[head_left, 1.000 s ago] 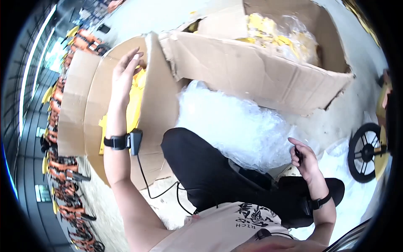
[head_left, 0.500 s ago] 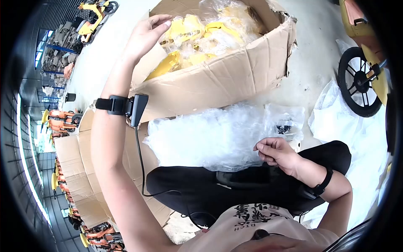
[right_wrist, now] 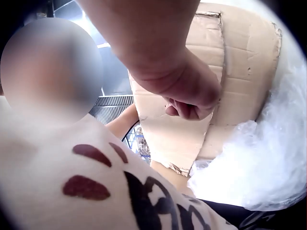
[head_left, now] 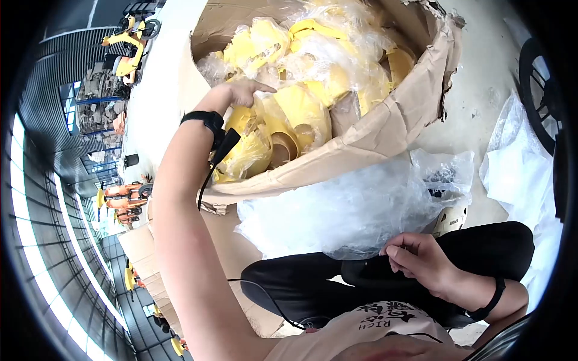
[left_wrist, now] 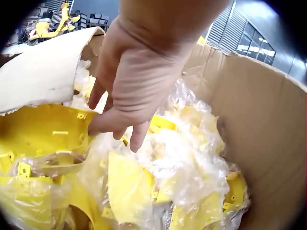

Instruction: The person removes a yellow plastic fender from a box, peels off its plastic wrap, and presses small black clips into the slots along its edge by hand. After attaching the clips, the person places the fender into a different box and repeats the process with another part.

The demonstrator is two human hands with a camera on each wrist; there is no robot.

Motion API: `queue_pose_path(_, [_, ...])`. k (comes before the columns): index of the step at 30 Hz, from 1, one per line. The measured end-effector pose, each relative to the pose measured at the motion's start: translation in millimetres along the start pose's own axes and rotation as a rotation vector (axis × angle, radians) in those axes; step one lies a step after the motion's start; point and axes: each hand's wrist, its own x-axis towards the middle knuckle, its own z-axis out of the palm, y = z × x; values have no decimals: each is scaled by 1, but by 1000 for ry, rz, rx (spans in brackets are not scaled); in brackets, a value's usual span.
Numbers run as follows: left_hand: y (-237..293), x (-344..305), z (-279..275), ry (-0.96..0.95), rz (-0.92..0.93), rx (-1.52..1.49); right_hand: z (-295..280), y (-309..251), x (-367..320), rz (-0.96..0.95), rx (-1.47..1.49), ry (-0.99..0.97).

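My left hand [head_left: 241, 93] reaches down into the large cardboard box [head_left: 337, 147], palm toward the wrist camera. Its fingers hang loosely bent and spread just over yellow plastic parts [head_left: 301, 108] in clear wrapping, with nothing gripped. In the left wrist view a curved yellow panel [left_wrist: 43, 129] lies beside the fingertips and a loosely wrapped flat piece [left_wrist: 127, 187] below them. My right hand [head_left: 421, 262] stays above my lap, fingers curled in; a small black object showed in its grip a second ago and is now hidden. The right wrist view shows that hand [right_wrist: 192, 96] as a fist.
A heap of clear plastic wrap [head_left: 337, 210] lies between the box and my legs. To its right sits a clear bag [head_left: 442, 171] with small black pieces. A black wheel [head_left: 536, 96] stands at right, near white sheeting [head_left: 512, 150]. Yellow and orange scooters [head_left: 127, 51] line the left.
The view has turned from the left carton to the big box. My left hand has moved out of that carton, across the box's rim and down among its yellow parts. My right hand stays curled.
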Motion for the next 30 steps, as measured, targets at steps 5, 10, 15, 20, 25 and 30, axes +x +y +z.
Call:
queue_pose_path(5, [32,-21,1,-187,-96,-21,-4,2,6,-11,56,41])
queue_pose_path(10, [-32,-3,30,10,43,219,-4,4,4,-6,45,59])
queue_pose_path(15, [-10,-20,31,192,-13,511,0,3,0,-42,31,69])
queue_pose_path(20, [-4,-76,8,517,15,417,2,7,-6,-133,-56,69])
queue_pose_path(25, [-15,-151,-2,1041,1,174,5,12,-12,-183,-141,65])
queue_pose_path(30, [1,-234,-16,1610,57,15,2,26,-11,-290,-169,64])
